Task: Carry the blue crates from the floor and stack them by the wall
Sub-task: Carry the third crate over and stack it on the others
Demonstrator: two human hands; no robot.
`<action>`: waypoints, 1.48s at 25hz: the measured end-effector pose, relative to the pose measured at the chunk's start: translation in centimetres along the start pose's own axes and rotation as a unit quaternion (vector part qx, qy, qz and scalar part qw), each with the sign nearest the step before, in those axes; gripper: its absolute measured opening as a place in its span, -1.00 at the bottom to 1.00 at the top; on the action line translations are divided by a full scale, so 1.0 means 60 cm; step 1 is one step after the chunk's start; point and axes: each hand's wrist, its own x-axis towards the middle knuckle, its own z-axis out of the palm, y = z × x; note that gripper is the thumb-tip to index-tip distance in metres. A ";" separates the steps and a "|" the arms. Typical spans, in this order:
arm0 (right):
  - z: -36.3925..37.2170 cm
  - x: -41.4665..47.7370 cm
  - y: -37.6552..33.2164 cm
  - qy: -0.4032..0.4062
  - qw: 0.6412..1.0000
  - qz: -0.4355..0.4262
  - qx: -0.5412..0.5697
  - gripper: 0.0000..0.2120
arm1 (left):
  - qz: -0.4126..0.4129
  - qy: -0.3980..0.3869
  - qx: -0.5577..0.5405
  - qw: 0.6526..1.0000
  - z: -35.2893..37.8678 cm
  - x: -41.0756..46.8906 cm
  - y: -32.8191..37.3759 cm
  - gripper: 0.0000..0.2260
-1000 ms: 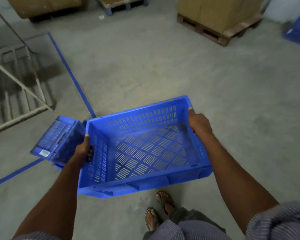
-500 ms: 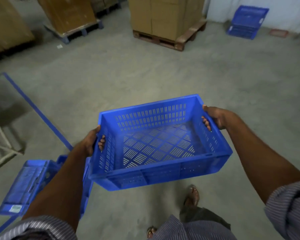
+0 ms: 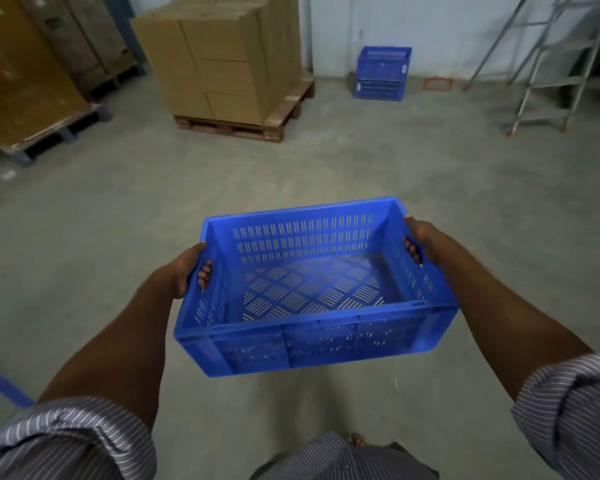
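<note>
I hold an empty blue slotted crate (image 3: 312, 341) in front of me, off the floor and roughly level. My left hand (image 3: 184, 271) grips its left end wall, fingers through the handle slot. My right hand (image 3: 418, 237) grips the right end wall the same way. Far ahead a stack of blue crates (image 3: 381, 72) stands on the floor against the pale wall (image 3: 430, 26).
A wooden pallet of cardboard boxes (image 3: 229, 64) stands ahead on the left, with more wrapped pallets (image 3: 25, 74) further left. A metal ladder (image 3: 551, 64) leans at the back right. A small red frame (image 3: 438, 83) lies by the wall. Blue floor tape (image 3: 0, 386) runs at the lower left.
My view has turned right and lifted toward the wall. The other crates on the floor and the stairwell have left the frame. The wall stack now appears closer and more central; both hands keep their grip.
</note>
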 end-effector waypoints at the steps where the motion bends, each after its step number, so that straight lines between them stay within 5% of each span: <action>1: -0.017 0.020 -0.012 0.025 1.000 -0.008 0.008 -0.36 | 0.019 0.010 0.010 1.000 0.025 0.022 0.029 -0.48; 8: -0.055 0.180 -0.084 0.137 0.987 -0.057 0.068 -0.38 | 0.230 0.143 0.077 0.960 0.151 0.200 0.210 -0.44; 15: -0.103 0.391 -0.172 0.305 0.950 -0.039 0.048 0.11 | 0.295 0.111 0.100 0.944 0.237 0.371 0.464 -0.42; 18: -0.139 0.448 -0.237 0.342 0.938 -0.031 0.048 0.09 | 0.309 0.076 0.104 0.942 0.296 0.439 0.574 -0.44; 23: -0.213 0.592 -0.366 0.345 0.938 -0.025 0.028 -0.10 | 0.318 0.050 0.099 0.942 0.415 0.583 0.750 -0.46; 37: -0.385 1.086 -0.749 0.335 0.942 0.015 0.005 -0.15 | 0.331 0.107 0.136 0.927 0.656 0.979 1.244 -0.32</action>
